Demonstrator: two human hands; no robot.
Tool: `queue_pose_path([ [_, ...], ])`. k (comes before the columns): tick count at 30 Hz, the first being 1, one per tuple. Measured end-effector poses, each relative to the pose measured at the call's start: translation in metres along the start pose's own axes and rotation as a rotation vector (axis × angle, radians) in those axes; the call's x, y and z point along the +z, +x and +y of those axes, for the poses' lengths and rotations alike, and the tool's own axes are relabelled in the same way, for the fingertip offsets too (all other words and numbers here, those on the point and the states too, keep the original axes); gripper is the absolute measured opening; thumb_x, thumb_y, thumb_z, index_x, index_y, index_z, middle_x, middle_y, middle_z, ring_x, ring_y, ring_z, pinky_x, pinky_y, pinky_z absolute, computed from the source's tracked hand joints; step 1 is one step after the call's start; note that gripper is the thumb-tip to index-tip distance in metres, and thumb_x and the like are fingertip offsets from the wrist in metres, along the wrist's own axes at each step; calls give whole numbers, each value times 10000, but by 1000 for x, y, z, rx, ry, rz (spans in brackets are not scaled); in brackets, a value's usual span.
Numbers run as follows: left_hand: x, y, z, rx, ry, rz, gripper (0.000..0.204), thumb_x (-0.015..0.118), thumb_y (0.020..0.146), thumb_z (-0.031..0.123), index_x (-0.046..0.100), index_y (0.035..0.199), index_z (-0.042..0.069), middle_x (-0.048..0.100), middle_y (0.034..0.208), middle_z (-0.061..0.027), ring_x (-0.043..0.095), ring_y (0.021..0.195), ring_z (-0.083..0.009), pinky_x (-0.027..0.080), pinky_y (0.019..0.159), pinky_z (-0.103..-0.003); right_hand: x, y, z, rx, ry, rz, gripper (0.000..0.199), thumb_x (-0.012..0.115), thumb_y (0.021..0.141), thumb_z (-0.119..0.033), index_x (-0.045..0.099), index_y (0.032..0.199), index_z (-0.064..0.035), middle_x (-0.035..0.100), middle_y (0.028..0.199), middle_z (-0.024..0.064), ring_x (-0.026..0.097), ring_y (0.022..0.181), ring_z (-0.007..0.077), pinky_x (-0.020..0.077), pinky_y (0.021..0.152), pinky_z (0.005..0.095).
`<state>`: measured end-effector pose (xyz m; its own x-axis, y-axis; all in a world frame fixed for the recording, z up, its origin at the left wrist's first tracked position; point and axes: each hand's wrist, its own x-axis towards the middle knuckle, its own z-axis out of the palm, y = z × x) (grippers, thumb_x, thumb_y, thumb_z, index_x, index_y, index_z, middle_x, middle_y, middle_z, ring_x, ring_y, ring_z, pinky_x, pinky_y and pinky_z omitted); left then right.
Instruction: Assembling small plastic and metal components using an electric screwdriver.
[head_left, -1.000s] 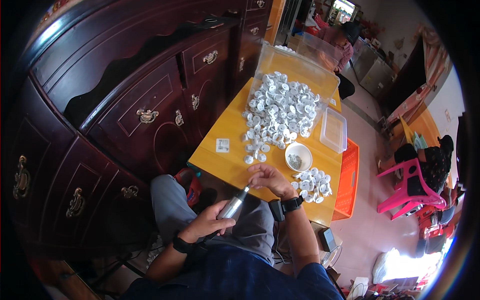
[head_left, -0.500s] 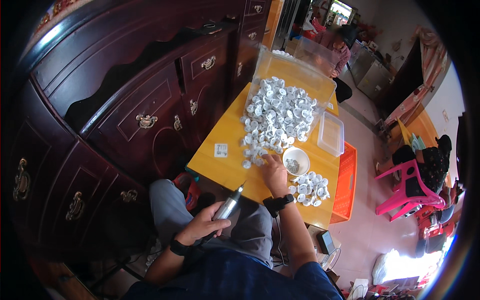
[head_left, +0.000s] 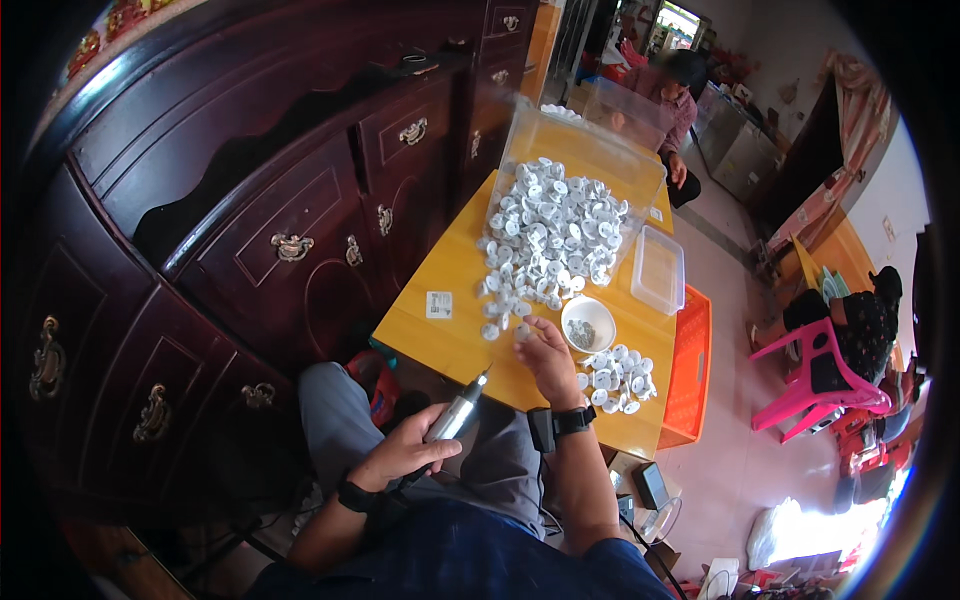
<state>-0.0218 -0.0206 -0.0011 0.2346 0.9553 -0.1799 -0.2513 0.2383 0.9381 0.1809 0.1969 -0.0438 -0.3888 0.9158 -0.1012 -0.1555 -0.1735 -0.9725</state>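
My left hand (head_left: 402,448) is wrapped round a silver electric screwdriver (head_left: 456,414), its thin bit pointing up and away over the table's near edge. Between the fingertips of my right hand (head_left: 547,362) is a small white round plastic part (head_left: 522,332). Just beyond these fingers spreads a large heap of similar white parts (head_left: 560,225), spilling out of a clear plastic bin (head_left: 590,135) lying on the table. A white bowl (head_left: 606,312) with small metal pieces stands right of my hand. Nearer to me, by my right wrist, lies a smaller group of white parts (head_left: 622,380).
The yellow table (head_left: 420,345) carries a white label (head_left: 439,305) at left and a clear tray (head_left: 657,270) at right. An orange crate (head_left: 688,370) stands beside it. Dark wooden cabinets (head_left: 290,200) line the left. Another person (head_left: 680,110) sits beyond the table; a pink chair (head_left: 815,380) is at right.
My right hand has drawn back slightly from the heap's near edge, with a white part now at its fingertips. The left hand and screwdriver stay put. The other person's hand has shifted.
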Motion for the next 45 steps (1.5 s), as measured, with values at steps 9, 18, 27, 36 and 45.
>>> queue_pose_path([
  [9,6,9,-2,13,111,48,557,707,941,158,438,1404,5,572,857,-6,536,594,-47,470,535,-216,13,-23,19,41,222,-5,219,615,988,-87,589,1206,-84,681,1045,34,620,854,101,494,719,219],
  [18,12,14,2,-65,228,121,545,707,941,162,442,1393,10,561,860,-4,541,624,-54,475,554,-215,23,-27,25,-100,-228,86,187,650,966,-120,656,1137,-45,663,880,-26,550,724,28,462,655,201],
  [27,10,25,-1,-67,312,121,557,713,938,186,446,1394,9,586,856,-10,540,606,-59,475,543,-223,24,-29,31,-163,-356,152,207,723,913,-130,733,1092,-27,666,762,-42,557,676,24,479,631,208],
  [36,8,29,-3,-73,320,122,560,716,937,203,452,1390,8,598,864,-20,553,598,-66,478,537,-226,25,-31,31,-193,-372,156,201,724,906,-106,738,1088,-21,698,780,-12,595,693,33,498,645,215],
  [45,7,29,-5,-75,328,128,538,714,938,194,463,1379,13,594,855,-17,552,593,-65,479,533,-227,26,-33,30,-192,-384,152,212,729,917,-162,735,1069,-14,691,795,-18,597,720,40,504,678,224],
])
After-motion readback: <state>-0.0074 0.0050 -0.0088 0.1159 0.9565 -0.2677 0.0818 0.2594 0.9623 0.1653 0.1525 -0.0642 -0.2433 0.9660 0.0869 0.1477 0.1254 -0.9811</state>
